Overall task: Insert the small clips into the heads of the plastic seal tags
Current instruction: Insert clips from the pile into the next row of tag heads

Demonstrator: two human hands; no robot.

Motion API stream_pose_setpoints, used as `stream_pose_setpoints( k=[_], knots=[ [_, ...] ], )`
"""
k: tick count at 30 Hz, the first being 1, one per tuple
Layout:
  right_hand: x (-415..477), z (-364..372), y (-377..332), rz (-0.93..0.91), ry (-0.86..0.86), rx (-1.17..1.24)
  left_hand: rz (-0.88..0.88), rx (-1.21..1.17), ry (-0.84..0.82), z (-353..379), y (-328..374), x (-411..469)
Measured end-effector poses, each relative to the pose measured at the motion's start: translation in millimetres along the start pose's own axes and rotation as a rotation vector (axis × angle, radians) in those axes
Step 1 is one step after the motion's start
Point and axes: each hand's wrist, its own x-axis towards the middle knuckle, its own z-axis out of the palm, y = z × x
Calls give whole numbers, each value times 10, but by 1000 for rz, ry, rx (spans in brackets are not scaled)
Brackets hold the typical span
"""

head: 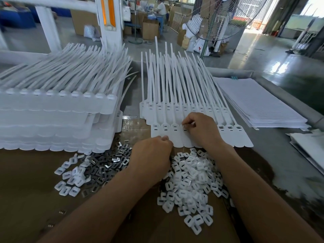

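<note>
My right hand pinched a clip into a tag head; left hand braced the row, grip unclear.

I am in a factory hall. Bulk seal tags load my counter; cartons and a pedestal fan stand beyond.

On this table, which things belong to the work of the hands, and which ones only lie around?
For the job: row of seal tags, white clip pile, metal clip pile, stacked tags at left, left hand, right hand.
Lying about: paper stack, fan, cardboard boxes behind.
</note>
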Motion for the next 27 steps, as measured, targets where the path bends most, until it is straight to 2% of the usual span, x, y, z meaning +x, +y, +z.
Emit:
stream_pose_setpoints(
  k=[5, 15, 23, 27],
  knots=[
    [6, -32, 29, 92, 31, 199, -13, 2, 1, 15, 11, 19],
    [197, -149, -48, 286, -108, 213, -15, -19, 12, 23, 7, 26],
    [309, -209, -176, 284, -250, 41, -17, -27, 10, 12, 13, 14],
    [228, -198, -97, 250, -179, 131, -21, -27, 0, -5, 23, 16]
  ],
)
